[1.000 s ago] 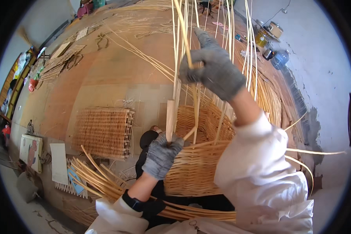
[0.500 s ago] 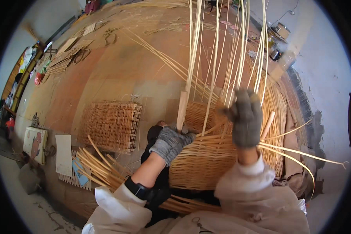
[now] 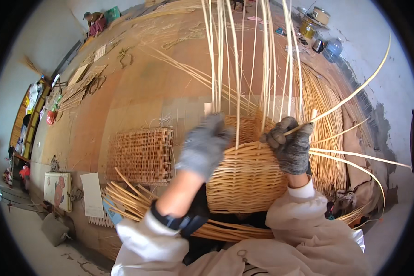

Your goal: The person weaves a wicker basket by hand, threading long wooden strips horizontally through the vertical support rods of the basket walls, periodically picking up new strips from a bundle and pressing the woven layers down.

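A partly woven wicker basket stands in front of me, with tall pale willow rods rising from its rim. My right hand, in a grey glove, is closed at the rim's right corner on a willow rod whose free end curves up to the right. My left hand, also gloved, is smeared by motion over the left corner, close to a squared wooden post; its fingers do not show clearly. Another wooden post stands beside my right hand.
Flat woven panels lie stacked to the left. A bundle of cut rods sits by my left forearm, and a large heap of rods lies along the right wall. A person crouches at the far left; a water bottle stands far right.
My right hand has come down to the rim's right corner and now grips a rod bent to the right. My left hand has lifted from the left corner. The view has shifted slightly.
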Available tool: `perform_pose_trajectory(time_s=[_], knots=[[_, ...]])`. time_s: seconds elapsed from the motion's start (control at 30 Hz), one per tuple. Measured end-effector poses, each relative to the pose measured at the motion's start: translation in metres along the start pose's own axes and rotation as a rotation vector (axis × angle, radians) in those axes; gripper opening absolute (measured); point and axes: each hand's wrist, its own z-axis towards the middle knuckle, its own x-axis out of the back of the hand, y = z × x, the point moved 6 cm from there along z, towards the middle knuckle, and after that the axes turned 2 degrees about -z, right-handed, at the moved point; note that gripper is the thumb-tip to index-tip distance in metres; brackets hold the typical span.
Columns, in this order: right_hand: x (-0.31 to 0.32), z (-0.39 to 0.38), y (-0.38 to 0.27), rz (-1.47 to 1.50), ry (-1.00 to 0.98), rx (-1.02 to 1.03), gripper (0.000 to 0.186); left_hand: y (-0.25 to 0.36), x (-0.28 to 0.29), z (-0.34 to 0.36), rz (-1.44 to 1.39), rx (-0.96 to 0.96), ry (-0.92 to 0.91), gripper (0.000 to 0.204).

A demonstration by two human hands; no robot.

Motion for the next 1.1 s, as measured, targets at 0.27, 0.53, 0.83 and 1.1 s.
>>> perform_pose_trajectory(time_s=[0.27,0.53,0.83,1.1], knots=[[-0.065,-0.022,0.009,-0.404,0.058,0.187,0.022,-0.039,-0.049,0.000,1.099,-0.269,-0.456,0.039],[0.019,-0.001,0.013,0.491,-0.234,0.133,0.036,-0.037,-0.033,0.002,0.290,0.255,-0.101,0.025],[0.066,-0.040,-0.058,-0.088,0.410,0.195,0.005,0.015,-0.068,0.016,0.214,0.073,-0.241,0.038],[0.043,0.034,-0.127,-0.809,-0.191,-0.083,0.008,-0.021,-0.098,0.003,0.019,0.328,-0.329,0.028]])
